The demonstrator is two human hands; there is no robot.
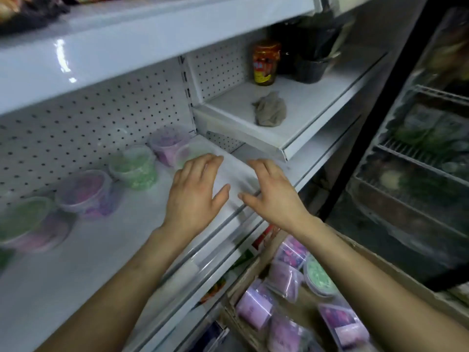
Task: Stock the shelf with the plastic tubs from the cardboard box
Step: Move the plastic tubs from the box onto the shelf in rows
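Shelving: white shelf (101, 250), pegboard back, plastic tubs (133, 167) (green, purple)
Hands: left hand (195, 191), right hand (274, 196), both spread, empty
Below: cardboard box (250, 273) beside chiller (418, 174)

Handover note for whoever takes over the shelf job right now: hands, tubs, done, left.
Hands: left hand and right hand are both open and empty, side by side over the front of the shelf.
Things: several purple and green shelf tubs stand in a row along the pegboard back; the view is blurred. The box sits lower right, below the shelf, with box tubs inside, mostly purple and one green.
Done: part of the stock is shelved.
Left: move the remaining box tubs up; there is free space at the shelf's front.
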